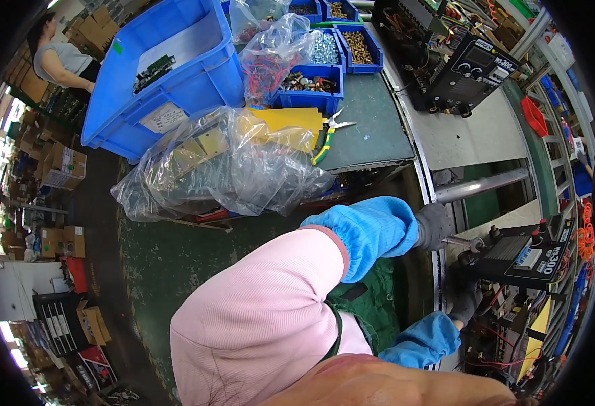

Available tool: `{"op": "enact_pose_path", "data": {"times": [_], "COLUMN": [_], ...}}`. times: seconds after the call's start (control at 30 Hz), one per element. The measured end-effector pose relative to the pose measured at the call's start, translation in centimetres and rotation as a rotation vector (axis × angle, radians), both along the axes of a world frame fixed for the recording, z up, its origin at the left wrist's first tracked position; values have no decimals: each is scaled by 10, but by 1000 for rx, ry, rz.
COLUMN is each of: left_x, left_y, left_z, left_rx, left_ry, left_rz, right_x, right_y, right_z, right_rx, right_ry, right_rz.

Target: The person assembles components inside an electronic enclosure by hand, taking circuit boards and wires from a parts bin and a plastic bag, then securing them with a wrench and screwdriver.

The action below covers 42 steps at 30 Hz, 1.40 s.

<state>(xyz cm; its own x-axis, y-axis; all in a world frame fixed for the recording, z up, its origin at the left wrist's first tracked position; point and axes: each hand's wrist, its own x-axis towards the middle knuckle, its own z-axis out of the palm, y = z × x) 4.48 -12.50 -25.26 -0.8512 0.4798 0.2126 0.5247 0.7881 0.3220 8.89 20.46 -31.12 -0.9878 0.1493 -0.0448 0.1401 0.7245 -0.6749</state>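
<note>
Left hand (pixel 433 227) grasping metal rod (pixel 458 241), right hand (pixel 466 304) grip unclear, white lettering (pixel 550 262) on black panel (pixel 499 264)

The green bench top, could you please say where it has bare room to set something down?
The bench top looks bare between the yellow-and-green pliers, the blue fastener bins and the metal rail. Left of the pliers it is crowded: yellow sheets, clear plastic bags, the blue crate.

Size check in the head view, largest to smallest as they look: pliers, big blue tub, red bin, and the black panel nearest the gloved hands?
1. Big blue tub
2. Black panel, clearly smaller in the picture
3. Pliers and red bin: too alike to rank
</note>
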Motion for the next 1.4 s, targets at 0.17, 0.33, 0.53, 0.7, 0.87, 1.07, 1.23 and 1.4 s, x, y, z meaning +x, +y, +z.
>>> {"op": "enact_pose_path", "data": {"times": [0.17,0.33,0.53,0.7,0.87,1.07,1.23,1.4], "left_x": [1,2,0,0,-1,-1,-2,0], "left_y": [-8,-3,-6,-5,-6,-6,-4,-7], "left_z": [-8,-1,-9,-6,-10,-7,-11,-7], "left_rx": [25,-9,6,3,-21,-22,-6,-5], "left_ry": [52,38,25,7,-4,-13,14,14], "left_rz": [15,14,1,-10,3,-7,4,2], "right_x": [13,4,6,-1,-3,-3,0,3], "right_y": [-60,-34,-36,-22,-27,-32,-27,-35], "right_z": [47,26,28,13,16,22,21,30], "right_rx": [-650,-596,-624,-609,-682,-481,-687,-741], "right_ry": [-17,-37,-20,-57,-54,-93,-48,-77], "right_rz": [-100,-168,-87,-131,-108,-175,-93,-48]}}
